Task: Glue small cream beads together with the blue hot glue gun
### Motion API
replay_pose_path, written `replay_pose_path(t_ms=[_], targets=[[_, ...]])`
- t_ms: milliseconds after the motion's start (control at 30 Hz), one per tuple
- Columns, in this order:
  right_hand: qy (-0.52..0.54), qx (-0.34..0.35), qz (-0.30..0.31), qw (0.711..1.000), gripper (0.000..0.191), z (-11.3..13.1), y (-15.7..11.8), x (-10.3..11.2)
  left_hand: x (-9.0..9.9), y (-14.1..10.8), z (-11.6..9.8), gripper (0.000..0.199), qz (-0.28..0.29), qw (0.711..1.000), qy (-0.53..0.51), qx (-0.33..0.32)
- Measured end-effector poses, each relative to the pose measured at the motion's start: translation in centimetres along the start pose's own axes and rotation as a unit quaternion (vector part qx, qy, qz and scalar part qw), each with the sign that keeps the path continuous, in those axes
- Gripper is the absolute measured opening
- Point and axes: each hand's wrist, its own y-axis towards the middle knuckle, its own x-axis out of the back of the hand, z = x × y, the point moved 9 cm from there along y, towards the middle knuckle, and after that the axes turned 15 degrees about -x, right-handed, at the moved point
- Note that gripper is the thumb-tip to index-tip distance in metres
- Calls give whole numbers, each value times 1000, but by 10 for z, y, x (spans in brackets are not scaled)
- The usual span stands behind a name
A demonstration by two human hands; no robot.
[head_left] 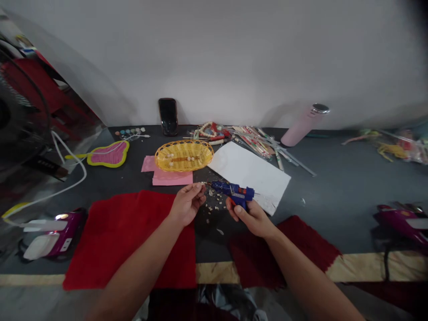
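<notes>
My right hand (249, 214) is wrapped round the grip of a blue hot glue gun (234, 191), its nozzle pointing left. The fingers of my left hand (189, 203) are pinched together on a tiny whitish piece (203, 183), right at the nozzle tip; its kind is too small to make out. Beneath the two hands, small pale bits (214, 207) lie scattered on the dark tabletop. Just behind them stands a yellow woven basket (160, 166) with a few small pale pieces inside.
Red cloth (133, 240) and darker red cloth (310, 240) lie in front. Behind are a white sheet (250, 167), pink paper (172, 179), a phone (168, 117), a pink tumbler (301, 127) and sticks (257, 140). Purple devices (68, 232) sit at both sides; a white cable (78, 178) crosses the left.
</notes>
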Motion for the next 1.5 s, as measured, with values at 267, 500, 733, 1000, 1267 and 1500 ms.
replay_pose_path(t_ms=[267,500,733,1000,1267,1500], targets=[[120,-92,-146,978,41,-29,9,44,0,-2,-1,17,-18,1000,9,10],[205,-163,-325,909,38,-59,-1,116,-5,-4,-5,17,-29,1000,2,10],[98,-193,-310,926,46,-64,-3,131,-1,2,-6,13,-21,1000,3,4],[-267,-281,-387,836,52,-53,-19,156,8,9,-9,12,-15,1000,-10,-18],[-444,-243,-373,778,32,3,-28,140,7,10,-13,11,-25,999,-16,-18],[-385,-9,-294,875,22,74,-4,57,8,11,-10,11,-20,1000,-4,-20]])
